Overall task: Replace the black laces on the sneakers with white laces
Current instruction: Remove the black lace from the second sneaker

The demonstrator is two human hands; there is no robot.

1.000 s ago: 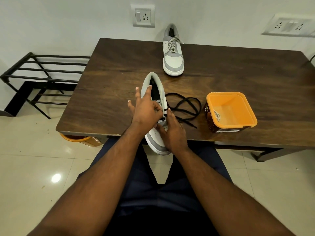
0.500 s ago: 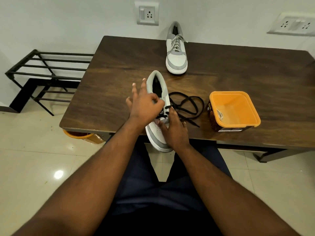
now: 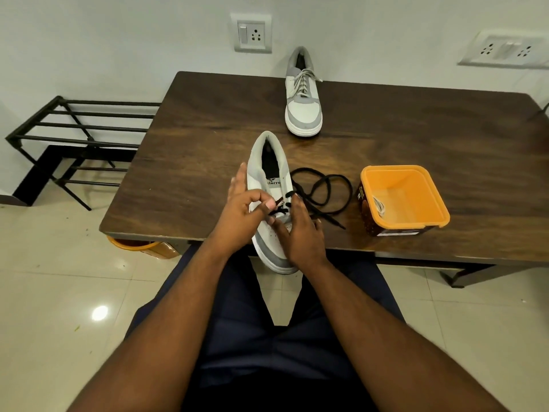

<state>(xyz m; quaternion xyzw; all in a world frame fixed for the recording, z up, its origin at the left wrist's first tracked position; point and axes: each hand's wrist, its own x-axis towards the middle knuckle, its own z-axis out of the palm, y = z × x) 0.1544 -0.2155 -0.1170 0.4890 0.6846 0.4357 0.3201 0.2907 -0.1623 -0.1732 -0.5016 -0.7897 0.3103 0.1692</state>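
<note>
Sneaker [image 3: 269, 185] overhangs the surface's [image 3: 193, 150] near edge (toe out); left hand [image 3: 240, 209] pinches its black lace [image 3: 320, 191], right hand [image 3: 300, 233] grips the toe.

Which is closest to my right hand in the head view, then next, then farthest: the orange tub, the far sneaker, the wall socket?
From the right hand:
1. Orange tub, on the table to its right.
2. Far sneaker, at the table's back edge.
3. Wall socket, on the wall behind it.

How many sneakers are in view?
2: the far sneaker at the table's back edge, white-laced; the near sneaker at the front edge under both hands, black-laced.
</note>
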